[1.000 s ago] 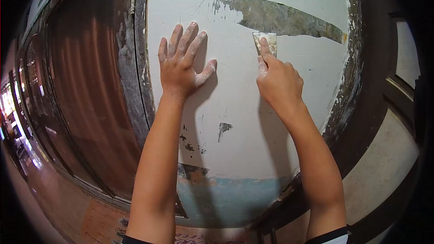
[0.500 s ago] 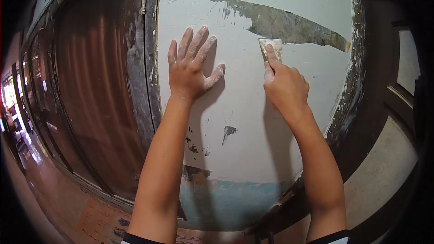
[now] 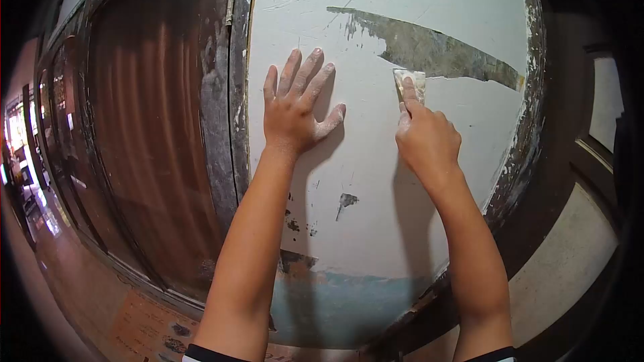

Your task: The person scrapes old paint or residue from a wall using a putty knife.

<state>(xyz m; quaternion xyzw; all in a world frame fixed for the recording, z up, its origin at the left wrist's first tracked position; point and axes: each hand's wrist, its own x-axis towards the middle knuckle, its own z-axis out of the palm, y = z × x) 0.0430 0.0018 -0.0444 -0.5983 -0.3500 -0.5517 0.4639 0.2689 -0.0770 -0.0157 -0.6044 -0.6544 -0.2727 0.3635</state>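
My left hand point(image 3: 295, 104) lies flat against the white painted wall panel point(image 3: 376, 154), fingers spread and dusted with white powder. To its right, my right hand point(image 3: 428, 131) grips a putty knife point(image 3: 418, 84), with the index finger stretched along the blade. The blade's edge sits at the lower border of a bare grey patch point(image 3: 429, 43), where the white coat is gone. Most of the knife's handle is hidden inside my fist. Lower down, a small dark chipped spot point(image 3: 347, 200) shows in the paint.
A dark, paint-flecked frame point(image 3: 533, 80) borders the panel on the right. At left stands a brown glazed door point(image 3: 147, 127) with a hinge point(image 3: 231, 5). A blue-green band point(image 3: 342, 308) crosses the panel's bottom. Cardboard point(image 3: 144, 325) lies on the floor.
The whole view has shifted, so the panel appears slightly lower and farther right. My left hand keeps its place on the wall. The putty knife stays by the grey patch's lower edge.
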